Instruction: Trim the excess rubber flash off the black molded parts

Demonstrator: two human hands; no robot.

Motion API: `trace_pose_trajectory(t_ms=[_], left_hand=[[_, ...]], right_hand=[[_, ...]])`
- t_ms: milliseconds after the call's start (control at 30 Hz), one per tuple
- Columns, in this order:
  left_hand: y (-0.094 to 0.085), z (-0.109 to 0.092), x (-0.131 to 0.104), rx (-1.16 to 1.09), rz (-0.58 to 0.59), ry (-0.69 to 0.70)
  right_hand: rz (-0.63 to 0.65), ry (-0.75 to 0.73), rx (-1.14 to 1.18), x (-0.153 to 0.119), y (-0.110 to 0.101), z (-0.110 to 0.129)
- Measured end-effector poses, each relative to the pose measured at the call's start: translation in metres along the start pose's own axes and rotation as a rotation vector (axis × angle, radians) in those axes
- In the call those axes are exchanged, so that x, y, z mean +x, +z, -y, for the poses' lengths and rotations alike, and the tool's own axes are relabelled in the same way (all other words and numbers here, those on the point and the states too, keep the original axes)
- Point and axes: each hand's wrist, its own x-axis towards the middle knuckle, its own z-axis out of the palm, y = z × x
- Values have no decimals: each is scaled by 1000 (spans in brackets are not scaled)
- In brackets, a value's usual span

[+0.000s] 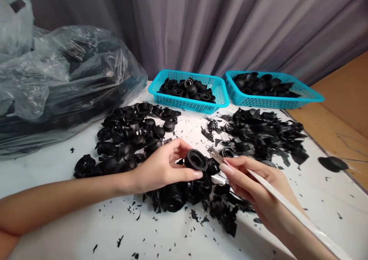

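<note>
Between the thumb and fingers of my left hand (169, 164) is a round black rubber part (196, 160), its ringed opening facing up toward the camera. My right hand (253, 175) grips a slim metal tool (216, 156) with a long white handle; its tip is just right of the rubber part, apart from it. Black ribbed parts (126, 133) lie in a pile behind and left of my left hand. More black pieces and torn scraps (261, 133) are heaped beyond my right hand, and others lie below both hands.
Two blue baskets hold black parts, one at the back centre (198, 107) and one at the back right (276, 102). A large clear plastic bag (71, 84) of dark items fills the left. A flat black piece (332, 163) sits near the table's right edge. Small scraps dot the white table (115, 221).
</note>
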Motion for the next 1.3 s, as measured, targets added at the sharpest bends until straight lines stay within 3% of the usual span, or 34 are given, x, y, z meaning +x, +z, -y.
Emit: trace_pose_trajectory(t_ms=[100,233,433,1033,1300], left_hand=[[1,2,-2,0,10,4],[1,2,-3,-7,37,22],[3,2,-4,22,22,42],[2,6,-4,95,26,64],[1,7,-4,78,40,66]], right_hand=[[-53,-32,-16,-2,1,-1],[-127,-219,-181,-1,-1,-5],[-113,-454,-345,-2,-7,-7],[-107,-508,-357,-5,-6,-5],[-41,-674,-416,1,-11,-14]])
